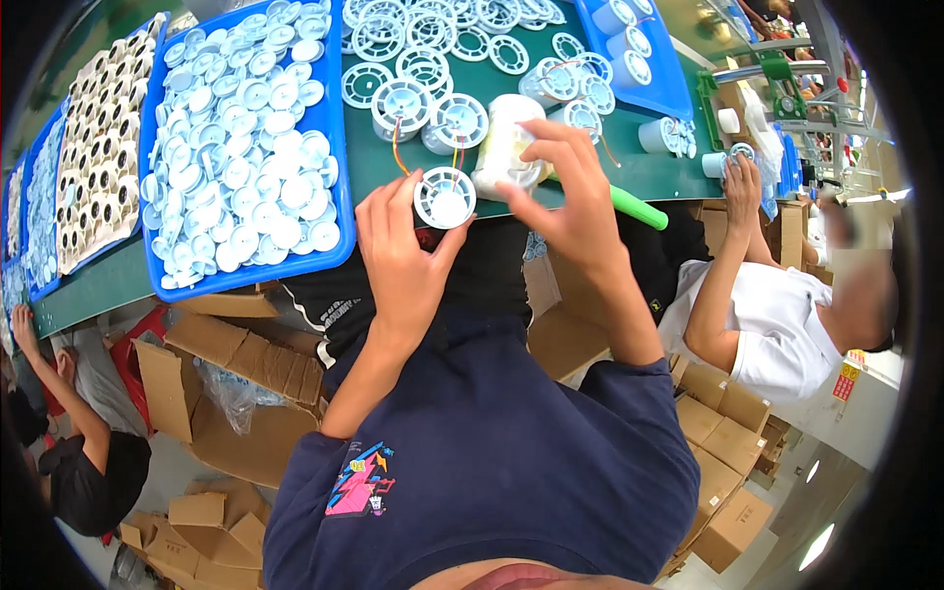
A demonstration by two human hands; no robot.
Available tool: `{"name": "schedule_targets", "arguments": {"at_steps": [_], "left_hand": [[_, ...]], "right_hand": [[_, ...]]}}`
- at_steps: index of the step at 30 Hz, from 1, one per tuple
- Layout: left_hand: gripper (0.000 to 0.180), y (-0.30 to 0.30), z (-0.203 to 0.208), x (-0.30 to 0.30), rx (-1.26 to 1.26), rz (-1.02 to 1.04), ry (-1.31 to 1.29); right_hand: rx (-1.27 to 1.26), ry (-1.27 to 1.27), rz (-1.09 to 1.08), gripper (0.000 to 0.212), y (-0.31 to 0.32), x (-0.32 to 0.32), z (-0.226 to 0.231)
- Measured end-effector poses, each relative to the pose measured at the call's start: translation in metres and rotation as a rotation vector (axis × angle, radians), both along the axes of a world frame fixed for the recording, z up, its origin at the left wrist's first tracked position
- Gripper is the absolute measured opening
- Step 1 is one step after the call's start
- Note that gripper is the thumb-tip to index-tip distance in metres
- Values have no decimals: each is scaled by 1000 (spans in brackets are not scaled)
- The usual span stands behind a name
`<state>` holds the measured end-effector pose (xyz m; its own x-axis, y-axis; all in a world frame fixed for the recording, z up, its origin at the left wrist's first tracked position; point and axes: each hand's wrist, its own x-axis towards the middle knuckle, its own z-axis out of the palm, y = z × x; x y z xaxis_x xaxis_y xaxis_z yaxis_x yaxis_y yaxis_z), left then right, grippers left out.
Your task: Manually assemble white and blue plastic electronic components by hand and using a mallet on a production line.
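Observation:
Near the table's front edge my left hand [398, 246] grips a round white plastic housing [444, 200] with a spoked rim, its face turned up. My right hand [580, 192] is just to the right, fingers bent and spread, with nothing plainly held. Its fingertips overlap a white tub [506, 133] with yellowish stains; whether they touch it I cannot tell. A bright green handle [639, 208] sticks out beyond the right hand, its other end hidden. Behind the left hand stand two similar housings [401, 101] with red and yellow wires.
A blue tray [346, 211] full of white discs stands at left, beside an egg-carton tray [103, 138] of small parts. Spoked rings [423, 69] lie at the back of the green table [374, 167]. Co-workers sit at both sides. Cardboard boxes [246, 383] stand below.

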<state>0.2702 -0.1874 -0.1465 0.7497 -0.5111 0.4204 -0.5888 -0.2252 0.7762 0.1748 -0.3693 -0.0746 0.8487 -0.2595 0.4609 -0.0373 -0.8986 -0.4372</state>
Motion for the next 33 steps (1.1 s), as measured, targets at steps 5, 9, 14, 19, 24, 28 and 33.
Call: {"name": "schedule_targets", "arguments": {"at_steps": [5,9,14,19,24,28,33], "left_hand": [[69,-3,-9,-1,-12,14,2],[66,-5,-11,-2,-48,39,-40],[69,3,-4,0,-43,5,12],[70,17,4,2,-48,-87,107],[67,17,-2,4,-35,-99,58],[69,18,3,2,-57,-92,120],[69,18,1,-3,-36,-54,116]], "right_hand": [[-14,-16,-8,62,63,6,-4],[-28,-22,-74,58,72,17,-18],[-31,-48,-96,58,76,23,-16],[170,-220,39,61,66,23,5],[188,153,91,48,46,45,12],[55,227,25,47,24,42,20],[-148,164,-35,50,26,41,23]]}}
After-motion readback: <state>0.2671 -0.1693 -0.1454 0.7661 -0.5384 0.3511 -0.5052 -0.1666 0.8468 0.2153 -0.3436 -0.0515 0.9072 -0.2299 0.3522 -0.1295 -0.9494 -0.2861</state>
